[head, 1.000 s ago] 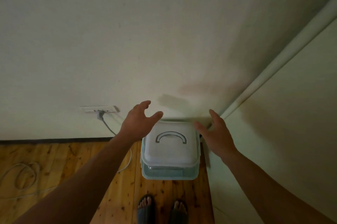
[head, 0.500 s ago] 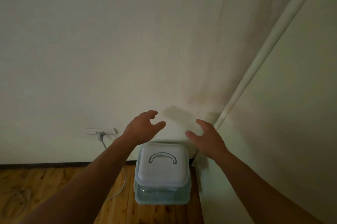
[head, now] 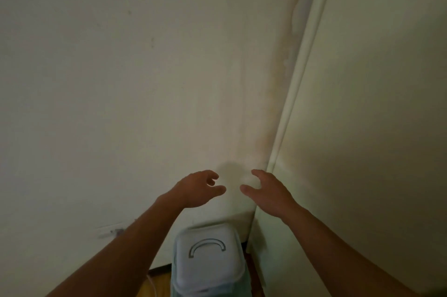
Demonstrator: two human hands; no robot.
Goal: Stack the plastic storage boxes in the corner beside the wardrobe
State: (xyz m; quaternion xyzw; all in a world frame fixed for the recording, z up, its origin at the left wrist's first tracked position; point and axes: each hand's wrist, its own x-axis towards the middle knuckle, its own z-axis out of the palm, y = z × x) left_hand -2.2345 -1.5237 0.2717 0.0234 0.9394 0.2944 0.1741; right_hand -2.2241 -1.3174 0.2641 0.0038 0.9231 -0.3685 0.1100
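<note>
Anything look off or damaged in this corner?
Yes: the wall has a brownish stain running up beside the wardrobe, with blistered paint near the top, like damp damage. The box looks intact, lid on.

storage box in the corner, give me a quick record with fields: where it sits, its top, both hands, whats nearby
box: storage box, white top, pale teal body
position: on the wooden floor, in the corner between wall and wardrobe
handle: arched handle lying flat on its top
left hand: left hand loosely curled, holds nothing, clear of the box
right hand: right hand relaxed, holds nothing, near the wardrobe edge
nearby: wall socket left of the box
boxes stacked: cannot tell
</note>
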